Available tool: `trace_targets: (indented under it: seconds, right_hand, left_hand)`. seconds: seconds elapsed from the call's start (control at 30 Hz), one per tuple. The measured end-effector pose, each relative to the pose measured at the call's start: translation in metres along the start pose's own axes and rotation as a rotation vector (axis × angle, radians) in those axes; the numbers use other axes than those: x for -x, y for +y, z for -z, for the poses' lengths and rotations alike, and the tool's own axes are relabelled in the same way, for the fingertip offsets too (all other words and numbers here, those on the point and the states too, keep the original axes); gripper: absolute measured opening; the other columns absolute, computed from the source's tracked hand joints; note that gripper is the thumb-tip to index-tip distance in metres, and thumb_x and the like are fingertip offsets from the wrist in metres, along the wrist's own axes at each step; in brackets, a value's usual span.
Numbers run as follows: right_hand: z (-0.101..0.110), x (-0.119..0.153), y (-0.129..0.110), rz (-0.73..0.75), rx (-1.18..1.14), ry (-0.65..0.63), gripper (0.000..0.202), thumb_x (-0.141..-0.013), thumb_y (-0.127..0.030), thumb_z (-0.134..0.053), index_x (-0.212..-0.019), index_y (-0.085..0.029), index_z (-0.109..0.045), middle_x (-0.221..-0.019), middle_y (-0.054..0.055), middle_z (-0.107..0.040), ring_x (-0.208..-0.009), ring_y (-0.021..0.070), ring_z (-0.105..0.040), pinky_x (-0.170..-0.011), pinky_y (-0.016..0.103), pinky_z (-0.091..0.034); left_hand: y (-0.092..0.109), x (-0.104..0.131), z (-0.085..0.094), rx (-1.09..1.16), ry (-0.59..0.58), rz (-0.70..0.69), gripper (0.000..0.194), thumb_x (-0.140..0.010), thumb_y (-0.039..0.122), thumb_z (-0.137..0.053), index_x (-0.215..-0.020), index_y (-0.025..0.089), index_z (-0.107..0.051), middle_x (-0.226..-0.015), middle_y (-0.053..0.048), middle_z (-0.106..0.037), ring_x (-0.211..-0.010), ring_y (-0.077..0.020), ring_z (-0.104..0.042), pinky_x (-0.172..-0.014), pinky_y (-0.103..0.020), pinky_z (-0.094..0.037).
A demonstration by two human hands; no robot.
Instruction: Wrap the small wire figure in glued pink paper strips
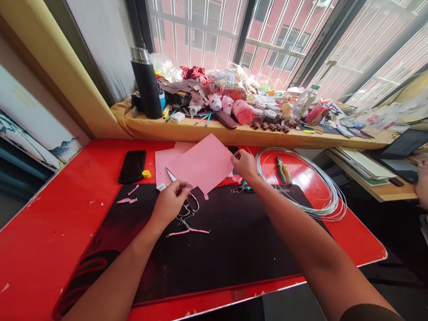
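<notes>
A pink paper sheet (204, 160) lies tilted over another pink sheet (162, 159) near the back of the desk. My right hand (245, 164) is closed on its right edge in a pinch. My left hand (173, 199) has thumb and fingers pressed together at the sheet's lower left edge, with a bit of pink at the fingertips. Under that hand lies a pair of scissors (193, 204), its blades pointing away and its middle hidden. Just below, a wire piece partly wrapped in pink (189, 231) rests on the black desk mat (234, 249).
A coil of silvery wire (329, 200) surrounds green-and-yellow pliers (283, 170) at right. Smaller pliers (242, 188) lie under my right wrist. At left are a black phone (132, 166), a yellow cap (146, 174) and pink scraps (127, 200). A black thermos (147, 84) stands on the cluttered sill.
</notes>
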State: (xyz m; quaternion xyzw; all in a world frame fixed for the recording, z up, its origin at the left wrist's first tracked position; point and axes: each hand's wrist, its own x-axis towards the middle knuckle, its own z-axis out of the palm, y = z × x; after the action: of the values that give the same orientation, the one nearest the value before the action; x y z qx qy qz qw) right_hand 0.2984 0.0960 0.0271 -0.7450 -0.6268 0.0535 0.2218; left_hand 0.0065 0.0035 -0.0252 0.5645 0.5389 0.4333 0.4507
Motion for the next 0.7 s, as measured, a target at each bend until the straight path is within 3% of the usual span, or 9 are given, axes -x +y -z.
trace_targets:
  seconds: [0.27, 0.57, 0.7]
  right_hand:
    - [0.024, 0.01, -0.007, 0.086, -0.11, 0.141, 0.014, -0.095, -0.029, -0.057, -0.096, -0.02, -0.068, -0.086, 0.006, -0.074, -0.077, 0.0214, -0.063, -0.068, 0.03, -0.039]
    - [0.067, 0.028, 0.003, 0.121, -0.156, 0.313, 0.011, -0.092, -0.029, -0.059, -0.088, -0.02, -0.063, -0.076, 0.004, -0.07, -0.067, 0.0192, -0.057, -0.066, 0.03, -0.038]
    - [0.072, 0.042, -0.002, 0.148, -0.189, 0.322, 0.009, -0.091, -0.027, -0.06, -0.085, -0.022, -0.06, -0.072, 0.001, -0.066, -0.065, 0.0175, -0.056, -0.065, 0.029, -0.037]
  left_hand:
    - [0.003, 0.002, 0.0, -0.078, 0.006, -0.034, 0.024, -0.09, 0.046, -0.07, -0.098, 0.024, -0.074, -0.087, -0.004, -0.079, -0.082, -0.0244, -0.073, -0.078, -0.034, -0.051]
    - [0.002, 0.003, -0.001, -0.078, -0.006, -0.056, 0.027, -0.089, 0.049, -0.071, -0.098, 0.024, -0.076, -0.09, -0.005, -0.08, -0.083, -0.0258, -0.073, -0.079, -0.034, -0.05]
    - [0.011, 0.01, -0.005, -0.2, -0.027, -0.212, 0.021, -0.093, 0.042, -0.068, -0.101, 0.026, -0.077, -0.098, -0.006, -0.081, -0.092, -0.0274, -0.073, -0.084, -0.035, -0.051]
